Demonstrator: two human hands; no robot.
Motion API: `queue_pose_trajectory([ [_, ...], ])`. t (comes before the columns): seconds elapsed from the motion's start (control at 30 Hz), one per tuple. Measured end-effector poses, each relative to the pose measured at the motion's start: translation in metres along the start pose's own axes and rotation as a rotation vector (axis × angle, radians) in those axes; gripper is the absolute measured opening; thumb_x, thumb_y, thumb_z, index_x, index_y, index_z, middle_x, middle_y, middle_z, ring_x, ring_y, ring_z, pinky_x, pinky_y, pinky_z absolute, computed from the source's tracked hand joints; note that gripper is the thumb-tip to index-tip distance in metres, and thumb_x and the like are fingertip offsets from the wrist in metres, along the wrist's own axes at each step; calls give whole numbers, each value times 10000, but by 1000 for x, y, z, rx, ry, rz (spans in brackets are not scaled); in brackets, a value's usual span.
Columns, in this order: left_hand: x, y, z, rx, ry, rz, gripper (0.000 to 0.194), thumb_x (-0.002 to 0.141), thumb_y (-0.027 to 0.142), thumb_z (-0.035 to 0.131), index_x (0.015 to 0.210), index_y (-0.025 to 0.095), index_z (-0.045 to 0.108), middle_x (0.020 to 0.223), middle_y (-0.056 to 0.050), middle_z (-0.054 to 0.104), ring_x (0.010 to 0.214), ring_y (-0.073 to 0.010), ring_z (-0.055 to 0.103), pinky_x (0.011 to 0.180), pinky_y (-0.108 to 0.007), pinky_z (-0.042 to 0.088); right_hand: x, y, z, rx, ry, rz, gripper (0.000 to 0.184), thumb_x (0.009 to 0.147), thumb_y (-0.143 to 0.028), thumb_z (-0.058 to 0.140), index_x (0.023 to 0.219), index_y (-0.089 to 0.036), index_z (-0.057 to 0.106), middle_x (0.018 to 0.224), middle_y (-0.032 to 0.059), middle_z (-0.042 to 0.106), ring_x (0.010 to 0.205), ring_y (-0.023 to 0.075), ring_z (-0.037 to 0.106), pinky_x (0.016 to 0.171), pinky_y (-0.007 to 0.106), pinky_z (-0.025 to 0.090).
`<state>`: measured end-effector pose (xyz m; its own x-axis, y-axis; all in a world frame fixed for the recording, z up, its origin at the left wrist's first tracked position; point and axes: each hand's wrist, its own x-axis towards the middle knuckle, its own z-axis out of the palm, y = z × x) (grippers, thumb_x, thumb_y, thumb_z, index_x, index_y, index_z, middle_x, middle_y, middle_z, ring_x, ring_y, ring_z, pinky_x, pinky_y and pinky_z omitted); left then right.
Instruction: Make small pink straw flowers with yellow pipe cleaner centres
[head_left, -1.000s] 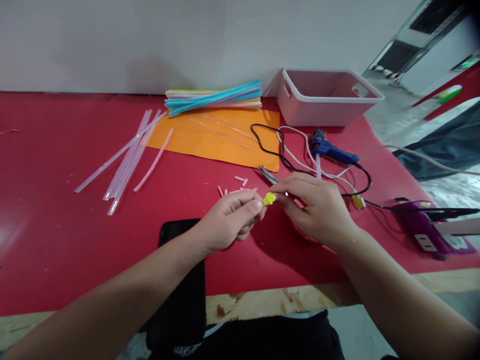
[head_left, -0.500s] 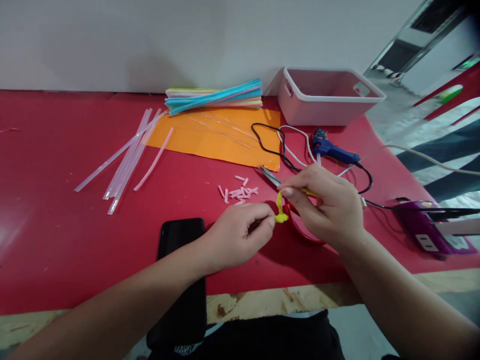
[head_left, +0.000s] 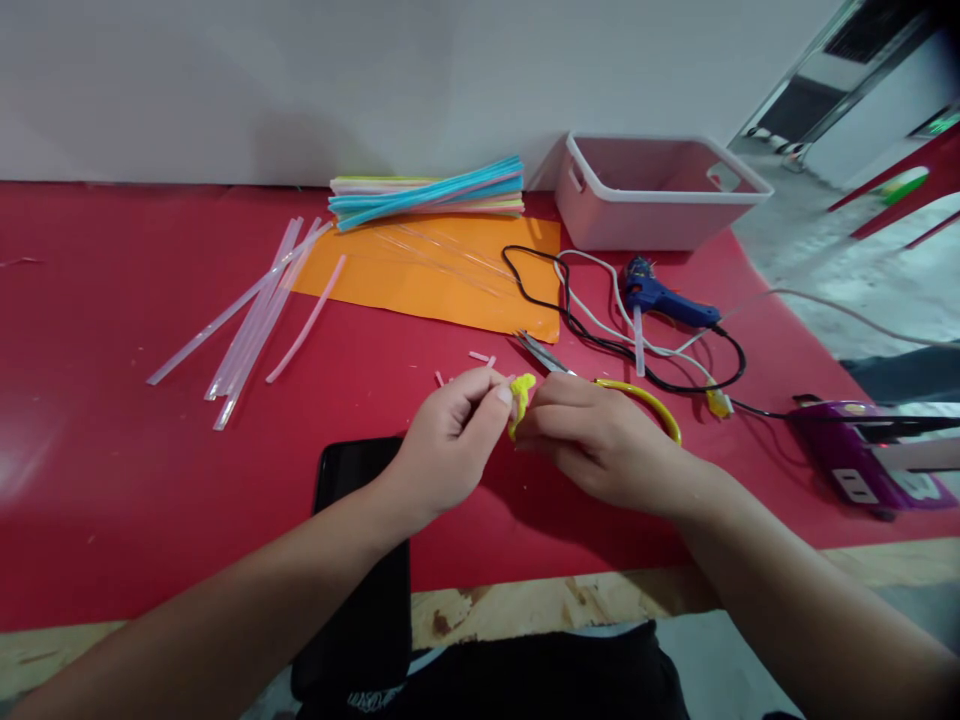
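A small yellow pipe cleaner (head_left: pixel 521 392), bent and curled, is pinched between the thumb and fingers of my left hand (head_left: pixel 455 440). My right hand (head_left: pixel 600 430) is closed at its lower end, with the fingertips partly hiding it. Behind the right hand lie scissors with yellow handles (head_left: pixel 651 400), their metal blades pointing to the back left. Short pink tube pieces (head_left: pixel 480 356) lie just beyond my left hand, which covers most of them. A black phone (head_left: pixel 360 590) is under my left forearm at the table's front edge.
Clear glue sticks (head_left: pixel 259 320) and a pink strip (head_left: pixel 307 320) lie left. Behind are an orange sheet (head_left: pixel 450 290), a bundle of coloured pipe cleaners (head_left: pixel 427 195) and a pink bin (head_left: pixel 637 220). Rightward are a blue glue gun (head_left: pixel 667 300), cords and a purple power strip (head_left: pixel 847 460).
Both hands have moved left and closer together with the yellow pipe cleaner, whose curled end has turned upward. The right hand has shifted off the scissors' handles, which now show more.
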<state>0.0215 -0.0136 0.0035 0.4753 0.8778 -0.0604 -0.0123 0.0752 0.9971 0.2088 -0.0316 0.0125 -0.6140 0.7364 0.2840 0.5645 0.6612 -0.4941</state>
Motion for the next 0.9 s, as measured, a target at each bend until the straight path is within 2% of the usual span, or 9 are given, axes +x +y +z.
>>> queue_pose_trajectory([
  [0.1, -3, 4, -1, 114, -143, 42, 256, 931, 266, 420, 688, 191, 443, 593, 57, 384, 529, -81, 346, 528, -218, 296, -2, 9, -4, -89, -1, 115, 192, 835, -43, 516, 841, -172, 658, 788, 49, 656, 765, 181, 574, 673, 294, 442],
  [0.23, -4, 4, -1, 302, -443, 16, 265, 902, 244, 450, 646, 183, 422, 600, 51, 378, 567, -91, 353, 532, -225, 283, -2, 11, -9, -122, 145, 131, 136, 888, -129, 553, 873, -184, 676, 826, 40, 704, 782, 170, 611, 716, 297, 466],
  [0.3, -3, 1, 1, 360, -405, -31, 264, 887, 244, 464, 634, 183, 419, 585, 52, 371, 560, -93, 344, 516, -228, 264, -1, 6, -9, -191, 237, 78, 125, 888, -147, 565, 837, -190, 671, 797, 42, 705, 767, 180, 602, 718, 324, 465],
  [0.4, 2, -3, 3, 305, -186, -99, 241, 873, 248, 483, 645, 183, 438, 583, 49, 401, 544, -90, 361, 493, -212, 262, -1, -3, -8, -256, 321, -15, 93, 869, -154, 594, 835, -208, 661, 763, 37, 697, 729, 185, 572, 713, 359, 457],
  [0.47, 6, -4, 3, 99, -57, -166, 242, 890, 280, 472, 668, 191, 440, 548, 66, 370, 479, -74, 313, 452, -194, 240, -1, -6, -7, -242, 308, -77, 86, 860, -148, 604, 870, -212, 661, 773, 37, 693, 720, 180, 564, 707, 355, 465],
  [0.57, 10, -1, 3, -277, 33, -253, 257, 910, 305, 453, 678, 197, 437, 486, 102, 270, 402, -50, 185, 401, -166, 186, -1, -6, -6, -191, 211, -111, 134, 874, -108, 559, 909, -185, 663, 802, 56, 689, 731, 174, 573, 695, 335, 485],
  [0.7, 7, 5, -1, -411, -75, -250, 250, 895, 300, 473, 671, 188, 464, 485, 110, 252, 382, -33, 158, 386, -147, 175, -1, 3, -9, -130, 169, -37, 227, 867, -49, 492, 919, -179, 670, 840, 63, 701, 775, 171, 615, 702, 312, 509],
  [0.83, 1, 7, -3, -49, -366, -184, 238, 891, 302, 497, 694, 174, 538, 467, 78, 391, 389, -50, 332, 398, -161, 255, 0, 4, -12, -141, 227, 95, 151, 873, -125, 559, 867, -206, 687, 819, 46, 684, 769, 170, 631, 680, 300, 511],
  [0.9, 0, 7, -3, 111, -405, -195, 225, 888, 279, 502, 699, 169, 549, 479, 68, 426, 405, -57, 371, 402, -166, 270, 0, 1, -11, -160, 277, 115, 108, 871, -154, 596, 848, -208, 686, 797, 41, 675, 759, 169, 630, 673, 299, 506],
])
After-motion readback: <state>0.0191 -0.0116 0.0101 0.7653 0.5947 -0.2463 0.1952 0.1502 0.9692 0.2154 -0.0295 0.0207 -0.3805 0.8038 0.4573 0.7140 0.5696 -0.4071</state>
